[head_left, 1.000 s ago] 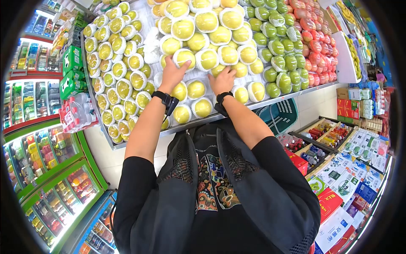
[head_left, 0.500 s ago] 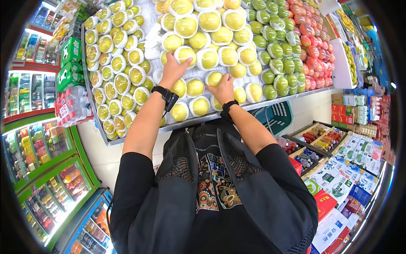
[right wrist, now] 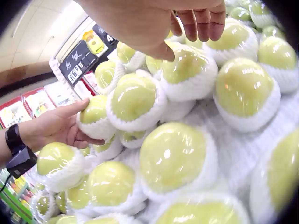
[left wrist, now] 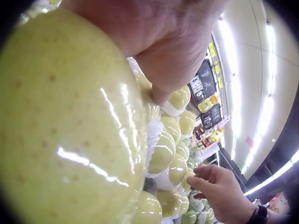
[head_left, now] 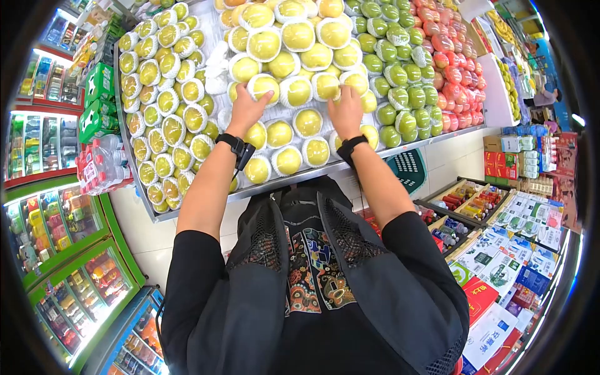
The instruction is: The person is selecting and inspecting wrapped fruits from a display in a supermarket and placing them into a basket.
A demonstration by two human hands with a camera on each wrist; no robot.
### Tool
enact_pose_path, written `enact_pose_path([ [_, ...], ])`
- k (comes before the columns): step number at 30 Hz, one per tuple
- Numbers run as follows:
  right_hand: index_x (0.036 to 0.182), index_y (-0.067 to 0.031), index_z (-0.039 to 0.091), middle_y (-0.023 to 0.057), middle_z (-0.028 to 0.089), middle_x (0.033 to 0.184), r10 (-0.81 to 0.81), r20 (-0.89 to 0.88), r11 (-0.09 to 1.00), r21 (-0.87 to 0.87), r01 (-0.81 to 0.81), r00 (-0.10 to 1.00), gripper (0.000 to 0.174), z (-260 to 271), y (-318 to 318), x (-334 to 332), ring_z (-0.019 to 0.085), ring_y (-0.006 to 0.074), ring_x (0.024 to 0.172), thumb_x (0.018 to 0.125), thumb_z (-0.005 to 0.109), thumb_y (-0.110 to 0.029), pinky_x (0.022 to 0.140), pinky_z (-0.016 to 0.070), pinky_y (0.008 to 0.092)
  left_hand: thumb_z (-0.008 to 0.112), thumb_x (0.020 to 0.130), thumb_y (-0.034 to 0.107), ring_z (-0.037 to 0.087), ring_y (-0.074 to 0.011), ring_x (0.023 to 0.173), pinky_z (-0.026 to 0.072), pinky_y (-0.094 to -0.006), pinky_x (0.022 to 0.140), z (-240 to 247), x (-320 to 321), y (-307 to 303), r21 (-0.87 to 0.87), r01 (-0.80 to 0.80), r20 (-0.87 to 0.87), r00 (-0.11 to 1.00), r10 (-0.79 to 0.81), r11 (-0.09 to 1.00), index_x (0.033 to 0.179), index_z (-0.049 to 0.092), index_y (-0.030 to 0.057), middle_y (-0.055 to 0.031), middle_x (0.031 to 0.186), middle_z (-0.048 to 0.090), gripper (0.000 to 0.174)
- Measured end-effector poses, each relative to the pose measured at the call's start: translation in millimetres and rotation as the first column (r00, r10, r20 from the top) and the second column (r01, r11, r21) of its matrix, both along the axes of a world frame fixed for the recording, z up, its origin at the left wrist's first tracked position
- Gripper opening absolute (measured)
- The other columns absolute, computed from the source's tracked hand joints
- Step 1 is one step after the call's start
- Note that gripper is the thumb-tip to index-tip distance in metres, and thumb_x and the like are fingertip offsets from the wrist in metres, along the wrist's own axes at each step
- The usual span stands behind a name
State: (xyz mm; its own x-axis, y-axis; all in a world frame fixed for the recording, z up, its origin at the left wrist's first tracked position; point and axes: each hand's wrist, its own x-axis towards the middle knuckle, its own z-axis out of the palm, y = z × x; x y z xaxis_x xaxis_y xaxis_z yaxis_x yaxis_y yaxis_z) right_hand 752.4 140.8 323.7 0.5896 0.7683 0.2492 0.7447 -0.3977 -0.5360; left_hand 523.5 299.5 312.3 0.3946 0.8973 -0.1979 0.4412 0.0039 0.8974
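My left hand (head_left: 248,111) grips a yellow pear (head_left: 264,86) at the left front of a stacked pile; it is wrapped in clear film and a white foam net. In the right wrist view, its thumb lies on top of that pear and the fingers pass beneath. My right hand (head_left: 345,111) reaches to the pile's front, its fingertips close to a pear (head_left: 325,85). From the right wrist, its fingers (right wrist: 202,23) hang loosely over the wrapped pears. Below the hands, a single pear (head_left: 307,123) lies on the white liner, behind a front row of pears (head_left: 287,160).
More wrapped pears (head_left: 167,102) fill the stand's left side. Green fruit (head_left: 395,75) and red fruit (head_left: 445,65) are stacked to the right. The stand's metal edge (head_left: 275,185) runs before my body. A green basket (head_left: 409,169) sits below it, and bottled drinks (head_left: 100,165) stand at left.
My right hand brought a pear down from the pile onto the liner, let it go, and moved back up to the pile. The left hand keeps its grip on the same pear.
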Motion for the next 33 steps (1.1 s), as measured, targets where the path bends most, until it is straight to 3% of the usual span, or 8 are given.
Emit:
enact_pose_path([
  [2,0.13,-0.0032,0.055,0.0189,0.059,0.125,0.175,0.343,0.977,0.055,-0.206,0.923,0.062,15.1,14.8,17.2,0.057,0.0366,0.115,0.073,0.077,-0.014,0.093,0.048,0.0481,0.079,0.082,0.044,0.064,-0.0378,0.114,0.0502,-0.042,0.096,-1.6,5.4,0.7,0.026,-0.006,0.0,1.0,0.006,1.0,0.135,0.038,-0.006,-0.0279,0.124,0.062,0.083],
  [6,0.139,-0.0106,0.051,0.009,0.054,0.133,0.384,0.396,0.91,-0.317,-0.268,0.834,0.063,5.0,34.4,30.5,0.052,0.0305,0.121,0.078,0.067,-0.007,0.094,0.046,0.0455,0.079,0.082,0.043,0.064,-0.0365,0.112,0.0508,-0.0417,0.094,-8.0,3.8,4.8,0.04,-0.03,0.01,1.0,0.03,0.999,0.135,0.038,-0.006,-0.0276,0.123,0.062,0.083],
  [8,0.137,-0.0144,0.052,0.0051,0.057,0.128,0.379,0.391,0.91,-0.321,-0.261,0.839,0.057,2.2,41.0,38.9,0.054,0.0285,0.118,0.081,0.062,-0.004,0.092,0.0464,0.0441,0.079,0.082,0.044,0.065,-0.036,0.112,0.0508,-0.0416,0.094,-8.3,8.0,6.4,0.033,-0.024,0.024,0.999,0.023,0.999,0.135,0.038,-0.0062,-0.0273,0.122,0.063,0.083],
  [13,0.129,-0.0162,0.056,0.0026,0.06,0.119,0.364,0.307,0.915,-0.296,-0.276,0.879,0.059,10.1,44.2,46.3,0.057,0.0268,0.112,0.074,0.071,-0.004,0.09,0.0457,0.0458,0.079,0.083,0.044,0.064,-0.0349,0.112,0.0507,-0.0406,0.094,11.9,12.6,4.0,-0.096,-0.015,0.034,0.999,0.018,0.995,0.134,0.038,-0.007,-0.0264,0.121,0.063,0.083],
  [18,0.129,-0.015,0.056,0.0056,0.059,0.12,0.34,0.285,0.929,-0.249,-0.273,0.896,0.065,16.2,23.2,33.2,0.056,0.0286,0.114,0.068,0.076,-0.005,0.091,0.0456,0.047,0.08,0.082,0.042,0.069,-0.0321,0.098,0.0543,-0.0385,0.085,-8.7,1.4,-1.3,0.097,0.007,0.055,0.998,-0.012,0.995,0.134,0.037,-0.0071,-0.025,0.12,0.063,0.084],
  [22,0.127,-0.0115,0.056,0.0102,0.059,0.12,0.369,0.23,0.924,-0.192,-0.33,0.9,0.067,23.8,19.6,33.5,0.055,0.0322,0.114,0.064,0.078,-0.005,0.093,0.0462,0.0475,0.081,0.082,0.041,0.068,-0.0313,0.1,0.0542,-0.0387,0.086,1.3,-0.7,-0.1,0.087,0.003,0.085,0.996,-0.01,0.996,0.134,0.038,-0.0064,-0.025,0.122,0.062,0.083],
  [24,0.127,-0.0101,0.057,0.0117,0.058,0.12,0.413,0.209,0.909,-0.152,-0.388,0.886,0.067,18.2,20.0,36.0,0.055,0.0339,0.114,0.064,0.079,-0.005,0.094,0.0463,0.0473,0.081,0.081,0.04,0.065,-0.0319,0.108,0.0522,-0.0392,0.091,20.6,-2.6,-2.2,-0.106,0.03,0.118,0.993,-0.017,0.994,0.133,0.038,-0.0054,-0.0247,0.124,0.061,0.081],
  [33,0.129,-0.006,0.056,0.0176,0.057,0.122,0.507,0.076,0.862,-0.068,-0.503,0.859,0.072,10.0,14.4,26.8,0.053,0.0393,0.113,0.061,0.079,-0.002,0.1,0.0459,0.0459,0.083,0.077,0.039,0.067,-0.036,0.105,0.0517,-0.0412,0.091,-2.8,-17.7,-2.1,0.073,0.031,-0.005,1.0,-0.031,0.997,0.133,0.038,-0.0006,-0.0266,0.119,0.063,0.082],
])
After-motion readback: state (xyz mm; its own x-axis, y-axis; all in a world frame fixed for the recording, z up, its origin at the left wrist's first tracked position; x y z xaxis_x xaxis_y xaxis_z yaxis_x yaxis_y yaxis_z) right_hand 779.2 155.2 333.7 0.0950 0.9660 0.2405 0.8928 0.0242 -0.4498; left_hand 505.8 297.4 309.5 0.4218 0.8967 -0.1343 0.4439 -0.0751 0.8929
